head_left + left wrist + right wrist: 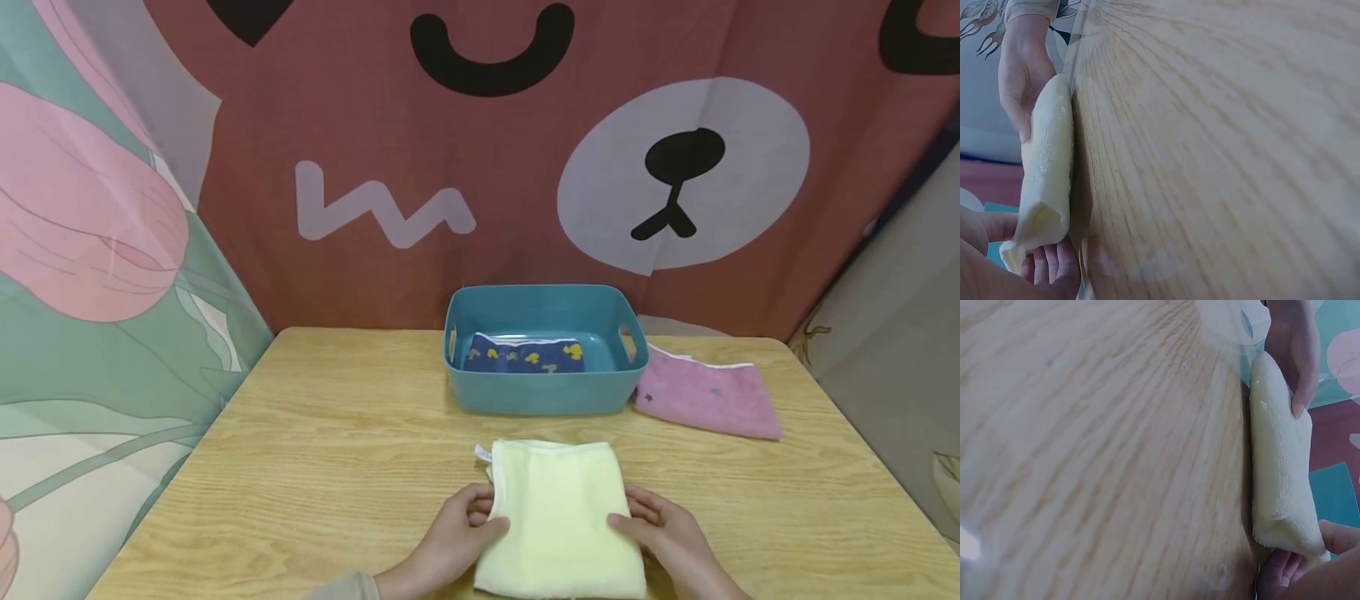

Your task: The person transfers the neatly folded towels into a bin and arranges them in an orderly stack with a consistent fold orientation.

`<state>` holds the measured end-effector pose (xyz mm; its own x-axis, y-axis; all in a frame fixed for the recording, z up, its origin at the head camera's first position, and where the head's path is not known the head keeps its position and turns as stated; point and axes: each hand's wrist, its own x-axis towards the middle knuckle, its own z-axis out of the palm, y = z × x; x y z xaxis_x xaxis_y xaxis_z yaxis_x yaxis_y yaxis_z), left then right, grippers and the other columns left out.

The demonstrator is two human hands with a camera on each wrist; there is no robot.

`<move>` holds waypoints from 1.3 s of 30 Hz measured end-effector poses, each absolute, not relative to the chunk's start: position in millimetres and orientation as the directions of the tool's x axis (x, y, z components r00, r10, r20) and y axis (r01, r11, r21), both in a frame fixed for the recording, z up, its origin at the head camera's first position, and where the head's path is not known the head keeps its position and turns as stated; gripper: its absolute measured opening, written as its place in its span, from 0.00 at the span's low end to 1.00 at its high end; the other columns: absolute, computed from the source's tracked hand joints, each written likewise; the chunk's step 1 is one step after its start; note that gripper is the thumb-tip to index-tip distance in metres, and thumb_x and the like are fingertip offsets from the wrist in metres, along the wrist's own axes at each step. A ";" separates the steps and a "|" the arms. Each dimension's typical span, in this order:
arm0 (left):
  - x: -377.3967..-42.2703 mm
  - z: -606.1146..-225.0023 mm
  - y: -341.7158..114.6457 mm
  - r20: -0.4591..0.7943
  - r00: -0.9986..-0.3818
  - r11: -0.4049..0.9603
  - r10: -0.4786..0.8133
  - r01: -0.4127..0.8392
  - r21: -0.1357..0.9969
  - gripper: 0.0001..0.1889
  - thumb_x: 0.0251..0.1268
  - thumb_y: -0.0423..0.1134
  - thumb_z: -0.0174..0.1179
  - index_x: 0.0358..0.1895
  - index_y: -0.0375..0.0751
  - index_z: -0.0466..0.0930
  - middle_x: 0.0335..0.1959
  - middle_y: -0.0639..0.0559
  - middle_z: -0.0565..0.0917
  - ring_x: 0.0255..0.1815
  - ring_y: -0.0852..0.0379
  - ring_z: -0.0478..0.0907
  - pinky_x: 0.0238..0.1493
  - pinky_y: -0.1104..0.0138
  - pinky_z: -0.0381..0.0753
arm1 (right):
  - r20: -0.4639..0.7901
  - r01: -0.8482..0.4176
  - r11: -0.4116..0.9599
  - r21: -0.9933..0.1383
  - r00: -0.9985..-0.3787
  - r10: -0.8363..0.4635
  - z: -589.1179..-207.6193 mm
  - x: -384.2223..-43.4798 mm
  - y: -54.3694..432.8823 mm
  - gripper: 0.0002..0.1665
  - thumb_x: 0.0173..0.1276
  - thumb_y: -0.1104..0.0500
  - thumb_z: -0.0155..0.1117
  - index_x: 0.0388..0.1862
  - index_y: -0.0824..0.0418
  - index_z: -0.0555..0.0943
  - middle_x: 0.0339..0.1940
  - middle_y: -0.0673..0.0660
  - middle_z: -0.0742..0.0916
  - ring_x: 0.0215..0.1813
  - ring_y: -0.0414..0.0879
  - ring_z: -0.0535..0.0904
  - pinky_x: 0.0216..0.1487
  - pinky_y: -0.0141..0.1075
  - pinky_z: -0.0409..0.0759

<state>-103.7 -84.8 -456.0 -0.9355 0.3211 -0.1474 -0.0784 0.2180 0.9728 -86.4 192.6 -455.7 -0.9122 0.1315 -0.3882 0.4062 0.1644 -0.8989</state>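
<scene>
A pale yellow towel [558, 517], folded into a thick rectangle with a small white tag at its upper left corner, is at the front of the table. My left hand [457, 533] grips its left edge, thumb on top and fingers underneath. On the opposite edge my right hand [667, 533] holds it the same way. Both wrist views show the rounded fold of the towel [1047, 162] close over the wood, with the thumbs lying on its upper face [1282, 462].
Behind the towel stands a teal basket [543, 393] with a folded navy towel [517, 357] in it, patterned with yellow and grey figures. A folded pink towel [708, 396] lies to the basket's right. A printed curtain [375, 275] hangs behind the wooden table [315, 450].
</scene>
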 end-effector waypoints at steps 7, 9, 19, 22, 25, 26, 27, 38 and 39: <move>-103.2 -456.4 -85.2 -0.146 -0.936 0.187 0.320 -0.088 0.978 0.20 0.65 0.31 0.63 0.56 0.24 0.73 0.43 0.46 0.80 0.42 0.53 0.77 0.42 0.65 0.81 | -0.366 0.385 0.199 -0.901 -0.922 0.128 -453.7 -85.9 191.3 0.38 0.65 0.59 0.71 0.66 0.79 0.69 0.48 0.60 0.85 0.46 0.47 0.81 0.44 0.38 0.83; -103.3 -456.1 -85.4 -0.143 -0.936 0.179 0.322 -0.088 0.980 0.19 0.65 0.31 0.63 0.56 0.24 0.73 0.43 0.46 0.80 0.43 0.53 0.77 0.43 0.66 0.80 | -0.357 0.377 0.189 -0.907 -0.925 0.134 -452.3 -84.1 190.0 0.36 0.65 0.60 0.71 0.65 0.78 0.70 0.47 0.58 0.85 0.45 0.46 0.81 0.41 0.37 0.83; -105.3 -456.0 -89.4 -0.121 -0.949 0.167 0.290 -0.075 0.983 0.19 0.63 0.30 0.64 0.54 0.24 0.75 0.42 0.47 0.81 0.43 0.55 0.77 0.43 0.72 0.77 | -0.362 0.381 0.174 -0.908 -0.923 0.132 -448.1 -85.4 188.9 0.33 0.65 0.60 0.71 0.63 0.77 0.73 0.49 0.59 0.86 0.45 0.45 0.82 0.42 0.36 0.83; -106.3 -455.0 -92.5 -0.115 -0.951 0.170 0.286 -0.068 0.983 0.19 0.64 0.31 0.64 0.54 0.24 0.75 0.43 0.47 0.82 0.43 0.54 0.77 0.44 0.70 0.78 | -0.368 0.386 0.187 -0.903 -0.921 0.125 -445.8 -86.2 190.9 0.36 0.63 0.58 0.73 0.64 0.76 0.73 0.51 0.60 0.85 0.47 0.46 0.82 0.44 0.36 0.83; -106.4 -452.9 -95.1 -0.112 -0.953 0.178 0.280 -0.063 0.982 0.19 0.64 0.32 0.65 0.54 0.26 0.76 0.43 0.47 0.82 0.44 0.54 0.77 0.45 0.70 0.78 | -0.383 0.397 0.184 -0.899 -0.917 0.107 -443.1 -87.1 194.0 0.38 0.62 0.57 0.74 0.65 0.76 0.72 0.53 0.63 0.85 0.49 0.47 0.82 0.47 0.37 0.82; -106.4 -452.4 -95.8 -0.101 -0.955 0.179 0.280 -0.052 0.983 0.19 0.64 0.32 0.65 0.54 0.25 0.76 0.43 0.46 0.82 0.45 0.54 0.77 0.45 0.70 0.78 | -0.387 0.397 0.181 -0.900 -0.918 0.088 -442.1 -87.3 195.4 0.39 0.62 0.57 0.74 0.66 0.77 0.71 0.54 0.63 0.84 0.50 0.47 0.82 0.47 0.37 0.81; -106.4 -451.5 -96.3 -0.098 -0.956 0.176 0.277 -0.050 0.983 0.19 0.64 0.32 0.65 0.54 0.25 0.76 0.43 0.46 0.82 0.45 0.54 0.77 0.45 0.70 0.78 | -0.391 0.395 0.170 -0.903 -0.918 0.061 -440.9 -87.7 197.1 0.39 0.63 0.57 0.73 0.66 0.78 0.70 0.54 0.63 0.84 0.50 0.47 0.82 0.48 0.37 0.81; -112.5 -440.2 -99.3 -0.064 -0.950 0.079 0.306 -0.042 0.996 0.20 0.66 0.32 0.64 0.56 0.23 0.73 0.44 0.44 0.82 0.47 0.52 0.78 0.47 0.72 0.79 | -0.331 0.313 0.187 -0.931 -0.941 -0.074 -419.6 -94.0 208.3 0.37 0.69 0.56 0.68 0.66 0.79 0.68 0.58 0.63 0.82 0.51 0.44 0.80 0.51 0.37 0.82; -113.2 -439.3 -99.1 -0.066 -0.950 0.076 0.307 -0.045 0.996 0.20 0.66 0.32 0.64 0.56 0.23 0.73 0.44 0.44 0.82 0.47 0.52 0.78 0.47 0.72 0.79 | -0.333 0.315 0.211 -0.925 -0.941 -0.054 -416.9 -94.5 207.8 0.36 0.68 0.55 0.68 0.66 0.76 0.70 0.58 0.62 0.82 0.51 0.44 0.80 0.50 0.37 0.82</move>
